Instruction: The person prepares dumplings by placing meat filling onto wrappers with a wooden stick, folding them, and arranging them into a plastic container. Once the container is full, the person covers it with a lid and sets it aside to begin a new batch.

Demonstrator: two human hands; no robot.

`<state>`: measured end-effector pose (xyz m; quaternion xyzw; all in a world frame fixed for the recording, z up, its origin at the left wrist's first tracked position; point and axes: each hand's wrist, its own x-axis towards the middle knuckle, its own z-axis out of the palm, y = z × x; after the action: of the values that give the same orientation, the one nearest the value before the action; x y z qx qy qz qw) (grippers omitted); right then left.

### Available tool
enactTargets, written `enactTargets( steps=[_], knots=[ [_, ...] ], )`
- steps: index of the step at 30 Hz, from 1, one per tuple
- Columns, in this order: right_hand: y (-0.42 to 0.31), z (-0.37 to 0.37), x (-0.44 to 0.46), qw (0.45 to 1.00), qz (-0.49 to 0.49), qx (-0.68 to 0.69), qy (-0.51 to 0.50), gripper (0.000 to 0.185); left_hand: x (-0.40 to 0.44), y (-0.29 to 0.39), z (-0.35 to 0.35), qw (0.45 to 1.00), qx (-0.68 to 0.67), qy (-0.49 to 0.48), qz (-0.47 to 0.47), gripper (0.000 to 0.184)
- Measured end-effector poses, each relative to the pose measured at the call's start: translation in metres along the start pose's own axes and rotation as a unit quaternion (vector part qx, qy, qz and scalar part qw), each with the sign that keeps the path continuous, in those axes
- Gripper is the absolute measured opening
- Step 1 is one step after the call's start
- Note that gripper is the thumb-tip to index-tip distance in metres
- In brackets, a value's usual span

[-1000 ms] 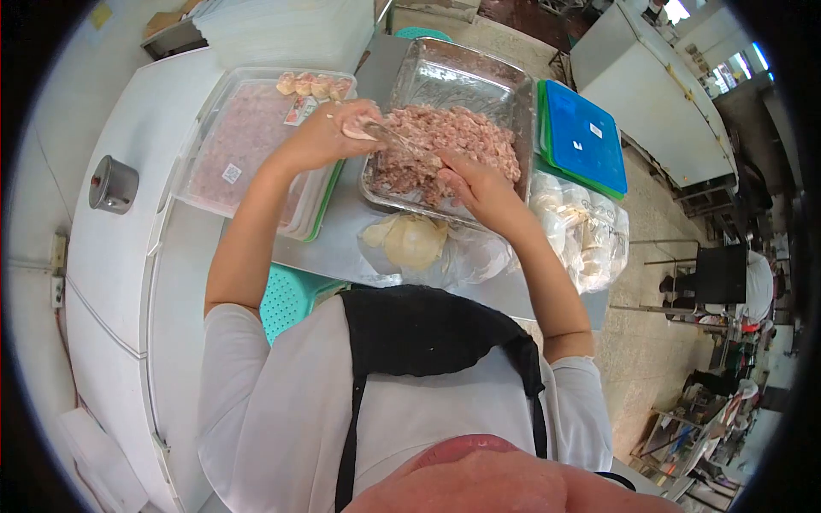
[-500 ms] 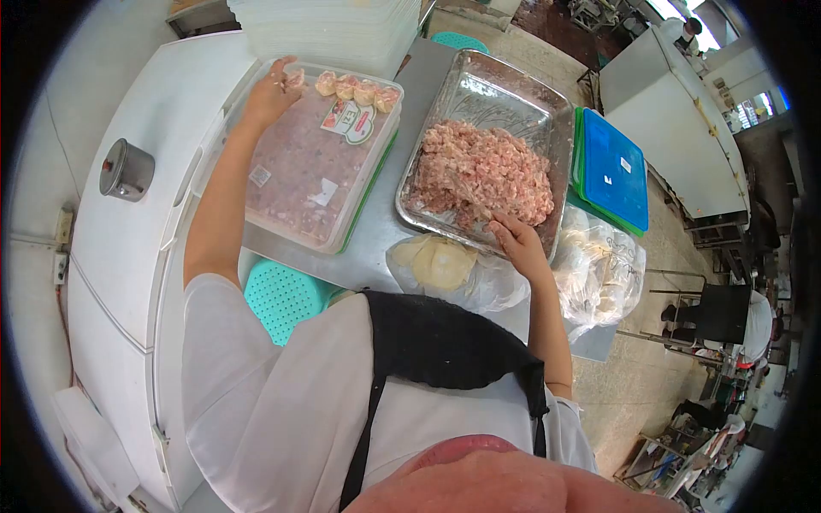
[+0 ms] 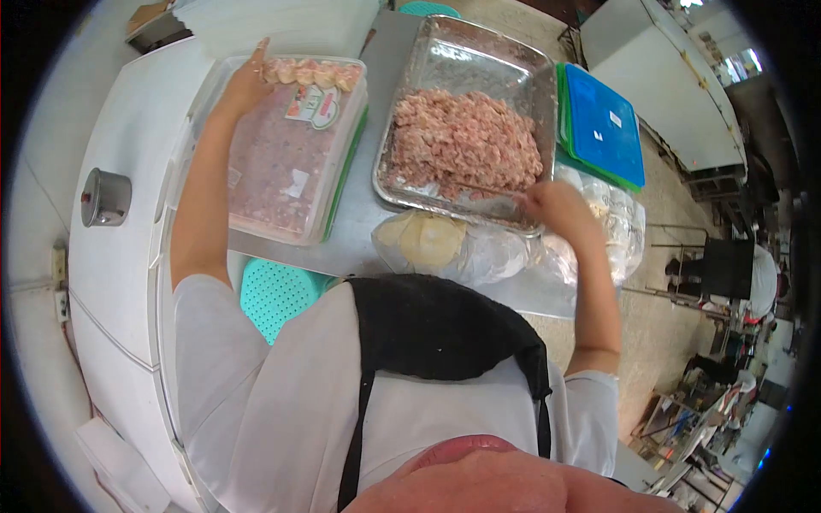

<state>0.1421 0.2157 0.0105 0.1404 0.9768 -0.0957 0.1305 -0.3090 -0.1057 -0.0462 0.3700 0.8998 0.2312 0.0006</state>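
Note:
A row of small meat-filled dumplings (image 3: 316, 73) lies along the far edge of a clear plastic box (image 3: 278, 162) with pinkish contents. At the row's left end is my left hand (image 3: 246, 84), index finger stretched out, with nothing visible in its grasp. A metal tray (image 3: 483, 64) holds a mound of minced meat (image 3: 466, 141). My right hand (image 3: 556, 207) is closed over the tray's near right corner, gripping a thin stick (image 3: 492, 190) that points toward the meat. Pale round dough wrappers (image 3: 432, 242) sit in a plastic bag in front of the tray.
Blue and green lids (image 3: 603, 124) are stacked right of the tray, above a filled plastic bag (image 3: 629, 231). Stacked translucent boxes (image 3: 274, 26) stand behind. A turquoise perforated stool (image 3: 275, 295) is near my left side; a metal pot (image 3: 107, 197) sits on a white surface.
My left hand has let go of a dumpling at the row's left end. My right hand has moved right, away from the meat, and the stick now shows. The view has shifted slightly.

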Motion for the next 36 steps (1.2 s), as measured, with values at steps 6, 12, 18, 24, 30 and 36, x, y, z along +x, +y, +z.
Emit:
enactTargets(
  steps=[6,12,18,24,30,36],
  knots=[
    [-0.002,0.041,0.031,0.984,-0.07,-0.132,0.101,0.024,-0.076,0.113,-0.029,0.99,0.042,0.056,0.121,0.068],
    [-0.027,0.069,0.001,0.966,-0.176,-0.159,0.105,0.016,-0.166,0.216,0.021,0.949,-0.268,-0.082,0.141,0.024],
    [0.017,0.052,0.028,0.958,-0.146,-0.177,0.172,0.015,-0.221,0.219,0.161,0.929,-0.246,-0.232,0.151,0.024],
    [-0.002,0.072,-0.002,0.957,-0.211,-0.144,0.137,0.016,-0.247,0.223,0.199,0.956,-0.21,-0.087,0.185,0.024],
    [0.03,0.055,0.026,0.959,-0.159,-0.15,0.181,0.018,-0.254,0.208,0.189,0.943,-0.324,-0.068,0.025,0.015],
    [-0.001,0.065,0.002,0.955,-0.221,-0.153,0.129,0.017,-0.239,0.223,0.157,0.929,-0.369,0.004,0.01,0.02]
  ],
)
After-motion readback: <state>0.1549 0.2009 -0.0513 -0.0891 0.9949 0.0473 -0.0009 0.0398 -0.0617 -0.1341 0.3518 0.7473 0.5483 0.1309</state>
